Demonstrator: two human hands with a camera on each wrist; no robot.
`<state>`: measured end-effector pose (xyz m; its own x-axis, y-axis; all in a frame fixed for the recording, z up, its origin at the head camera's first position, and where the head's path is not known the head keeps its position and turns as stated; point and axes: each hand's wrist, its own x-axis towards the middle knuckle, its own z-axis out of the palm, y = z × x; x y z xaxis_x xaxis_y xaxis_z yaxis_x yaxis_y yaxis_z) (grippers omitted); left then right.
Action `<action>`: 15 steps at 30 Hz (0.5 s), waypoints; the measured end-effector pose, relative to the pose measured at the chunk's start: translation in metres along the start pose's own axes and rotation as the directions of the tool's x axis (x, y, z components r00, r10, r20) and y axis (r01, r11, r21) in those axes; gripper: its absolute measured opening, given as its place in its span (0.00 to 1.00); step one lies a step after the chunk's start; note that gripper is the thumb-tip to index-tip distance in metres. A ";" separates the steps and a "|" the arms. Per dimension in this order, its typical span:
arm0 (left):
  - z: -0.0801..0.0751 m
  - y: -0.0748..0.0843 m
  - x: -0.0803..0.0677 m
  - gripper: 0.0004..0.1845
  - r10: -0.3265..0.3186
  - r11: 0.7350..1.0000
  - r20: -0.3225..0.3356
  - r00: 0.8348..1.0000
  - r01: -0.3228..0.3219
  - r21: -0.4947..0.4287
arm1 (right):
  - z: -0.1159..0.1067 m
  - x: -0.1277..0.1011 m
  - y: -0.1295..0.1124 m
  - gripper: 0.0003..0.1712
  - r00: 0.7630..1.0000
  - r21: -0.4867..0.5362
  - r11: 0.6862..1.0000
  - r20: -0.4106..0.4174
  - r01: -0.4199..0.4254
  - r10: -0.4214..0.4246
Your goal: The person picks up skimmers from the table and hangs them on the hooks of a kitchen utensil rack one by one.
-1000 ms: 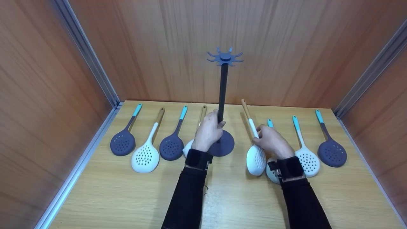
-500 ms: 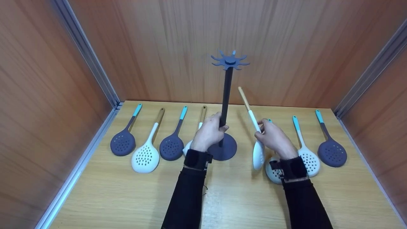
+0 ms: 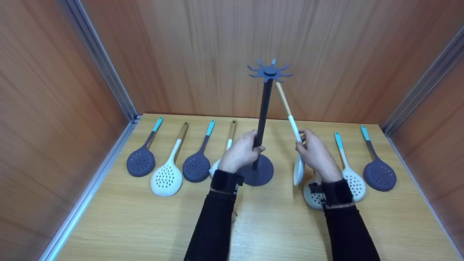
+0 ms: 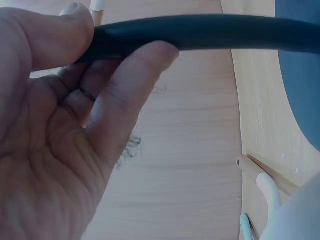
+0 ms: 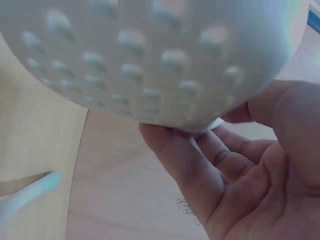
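Sleeves: two black sleeves (image 3: pixel 214 224) reach in from the near edge, each with a dark wrist strap.
Surface: light wooden surface (image 3: pixel 145 224), boxed in by wood-panel walls left, right and far.
Right hand: the right hand (image 3: pixel 316 155) pinches the neck of a white slotted spoon (image 3: pixel 298 167), fingers curled round the handle; the spoon is lifted clear of the surface, bowl hanging down and near, wooden handle end tilted up and far-left towards the top of the stand.
Left hand: the left hand (image 3: pixel 242 152) grips the dark pole of the utensil stand (image 3: pixel 264 108), thumb and fingers wrapped round it low down, just above the base.
Stand: round dark base on the surface at centre, pole leaning slightly right, a star-shaped hook ring at the top; the spoon's handle tip is just beside that ring, and I cannot tell if they touch.
Right row: under the right wrist a white skimmer (image 3: pixel 312 188), then a white skimmer with a teal handle (image 3: pixel 348 173), then a dark skimmer (image 3: pixel 379 173) farthest right.
Left row: from the far left, a dark skimmer with a teal handle (image 3: pixel 140 165), a white skimmer with a wooden handle (image 3: pixel 166 177), another dark skimmer (image 3: pixel 196 166), and a white one (image 3: pixel 228 136) partly hidden behind the left hand.
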<state>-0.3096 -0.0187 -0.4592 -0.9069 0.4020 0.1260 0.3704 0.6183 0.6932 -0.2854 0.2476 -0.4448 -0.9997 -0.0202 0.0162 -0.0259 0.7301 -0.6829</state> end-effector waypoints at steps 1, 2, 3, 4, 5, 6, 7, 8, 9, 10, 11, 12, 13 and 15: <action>0.000 0.000 0.000 0.08 0.001 1.000 0.009 1.000 -0.001 -0.006 | 0.000 0.000 -0.001 0.30 1.000 0.007 1.000 -0.006 -0.009 0.009; 0.000 0.001 0.000 0.08 0.003 1.000 0.019 1.000 -0.003 -0.012 | -0.001 0.001 -0.001 0.31 1.000 0.014 1.000 -0.012 -0.019 0.019; 0.000 0.001 0.000 0.08 0.006 1.000 0.027 1.000 -0.005 -0.015 | -0.001 0.001 -0.001 0.31 0.999 0.021 0.999 -0.017 -0.028 0.028; 0.001 0.001 0.000 0.07 0.011 1.000 0.034 0.999 -0.010 -0.020 | -0.002 0.002 -0.002 0.31 0.999 0.028 0.999 -0.022 -0.035 0.035; 0.001 0.001 0.000 0.07 0.017 1.000 0.040 0.999 -0.016 -0.024 | -0.003 0.003 -0.002 0.31 0.999 0.037 0.998 -0.025 -0.041 0.042; 0.001 0.001 0.000 0.08 0.022 0.999 0.048 0.999 -0.021 -0.030 | -0.003 0.003 -0.003 0.31 0.998 0.046 0.998 -0.028 -0.047 0.049; 0.001 0.001 0.000 0.08 0.029 0.999 0.056 0.998 -0.027 -0.039 | -0.004 0.004 -0.003 0.31 0.998 0.053 0.997 -0.032 -0.050 0.052; 0.001 0.000 0.000 0.08 0.037 0.998 0.063 0.997 -0.034 -0.047 | -0.004 0.004 -0.003 0.31 0.998 0.058 0.997 -0.038 -0.048 0.050; 0.001 0.000 0.000 0.08 0.043 0.998 0.070 0.997 -0.039 -0.057 | -0.004 0.004 -0.003 0.31 0.998 0.063 0.997 -0.046 -0.042 0.045; 0.001 0.000 0.000 0.08 0.048 0.997 0.076 0.996 -0.043 -0.066 | -0.004 0.004 -0.003 0.30 0.998 0.064 0.997 -0.057 -0.033 0.037; 0.001 0.000 0.000 0.07 0.051 0.996 0.082 0.995 -0.045 -0.076 | -0.004 0.004 -0.003 0.30 0.997 0.067 0.998 -0.070 -0.023 0.027; 0.002 0.000 0.000 0.07 0.051 0.995 0.087 0.995 -0.044 -0.084 | -0.004 0.003 -0.003 0.30 0.996 0.069 0.998 -0.087 -0.008 0.014; 0.002 0.000 0.000 0.07 0.050 0.995 0.089 0.995 -0.042 -0.090 | -0.004 0.002 -0.003 0.30 0.994 0.072 0.997 -0.106 0.010 -0.003; 0.002 0.000 0.001 0.07 0.049 0.994 0.090 0.995 -0.040 -0.099 | -0.004 0.001 -0.004 0.29 0.988 0.085 0.995 -0.148 0.051 -0.038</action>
<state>-0.3096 -0.0169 -0.4604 -0.8660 0.4909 0.0950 0.3843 0.5318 0.7547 -0.2863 0.2479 -0.4390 -0.9872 0.0531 0.1503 -0.0768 0.6676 -0.7405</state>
